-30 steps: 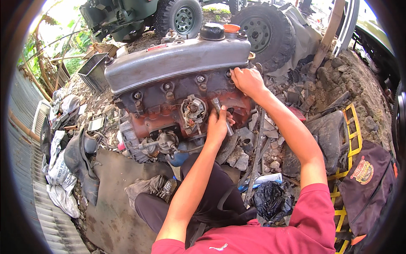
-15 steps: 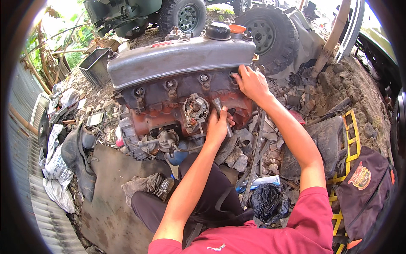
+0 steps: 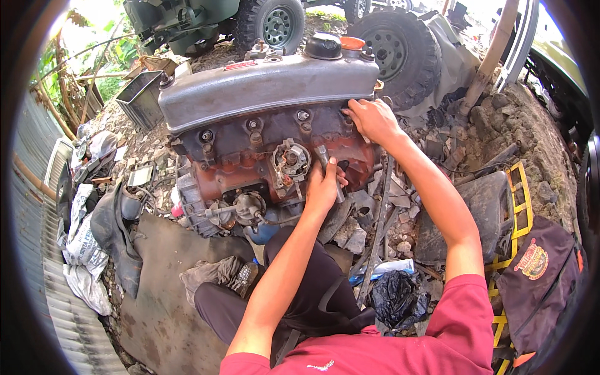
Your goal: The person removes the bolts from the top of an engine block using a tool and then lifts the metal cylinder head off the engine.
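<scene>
In front of me stands an engine block (image 3: 219, 170), reddish-brown with a grey valve cover (image 3: 250, 87) on top. Spark plugs (image 3: 303, 115) stick out in a row along its dark upper side. My right hand (image 3: 373, 119) reaches to the right end of that row, its fingertips pinched against the engine just under the cover; what they pinch is hidden. Lower down, my left hand (image 3: 322, 190) is closed round a metal tube wrench (image 3: 322, 155), held upright and tilted, beside the open distributor (image 3: 291, 160). A fuel pump (image 3: 249, 207) sits lower left.
A worn mat (image 3: 156, 300) and a grey rag (image 3: 209, 275) lie by my left leg. Rubble, a black plastic bag (image 3: 397, 297) and a yellow metal frame (image 3: 520, 200) are at the right. Behind the engine are a large tyre (image 3: 400, 56) and a green vehicle (image 3: 181, 25).
My right hand has turned slightly at the engine, its fingers shifting position and its wrist moving a little to the right. My left hand keeps the wrench almost still.
</scene>
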### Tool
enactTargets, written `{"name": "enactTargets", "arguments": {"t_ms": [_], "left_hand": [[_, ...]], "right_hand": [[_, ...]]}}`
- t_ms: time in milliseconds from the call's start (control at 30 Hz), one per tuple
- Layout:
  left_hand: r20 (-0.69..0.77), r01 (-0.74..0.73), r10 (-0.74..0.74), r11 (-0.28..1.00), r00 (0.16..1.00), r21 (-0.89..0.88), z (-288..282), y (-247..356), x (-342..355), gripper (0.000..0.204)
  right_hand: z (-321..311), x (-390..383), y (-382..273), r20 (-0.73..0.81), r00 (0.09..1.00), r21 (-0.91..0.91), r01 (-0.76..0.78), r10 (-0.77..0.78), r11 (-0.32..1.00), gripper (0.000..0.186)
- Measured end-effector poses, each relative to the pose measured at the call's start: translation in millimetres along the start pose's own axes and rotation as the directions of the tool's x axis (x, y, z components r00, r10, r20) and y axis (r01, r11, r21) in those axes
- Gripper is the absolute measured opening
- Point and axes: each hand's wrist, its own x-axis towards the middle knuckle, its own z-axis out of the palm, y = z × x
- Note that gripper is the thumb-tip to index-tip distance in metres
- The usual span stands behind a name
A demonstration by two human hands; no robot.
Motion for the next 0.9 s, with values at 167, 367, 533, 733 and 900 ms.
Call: {"name": "enactTargets", "arguments": {"t_ms": [167,367,533,733,900], "left_hand": [[0.005,0.011,-0.011,1.0,1.0,-0.008,0.1,-0.2,-0.7,0.038],[0.011,0.018,-0.017,0.999,1.0,-0.042,-0.4,-1.3,1.8,0.038],[0.011,0.022,-0.021,0.999,1.0,-0.025,-0.2,0.2,0.3,0.038],[0.003,0.01,-0.01,1.0,1.0,-0.025,2.7,3.4,-2.4,0.033],[0.026,-0.002,0.002,1.0,1.0,0.005,1.1,0.9,-0.8,0.038]], "right_hand": [[-1.6,1.2,-8.8,0.126,0.985,-0.077,-0.105,0.114,0.991,0.036],[-0.2,3.9,-8.9,0.109,0.982,-0.045,-0.15,0.155,0.988,0.04],[-8.6,11.4,-0.8,0.077,0.995,0.002,-0.063,0.062,0.998,0.042],[-6.3,12.1,-7.0,0.199,0.97,-0.069,-0.13,0.141,0.989,0.04],[-9.8,9.7,-0.5,0.02,1.0,-0.035,0.003,-0.002,0.999,0.041]]}}
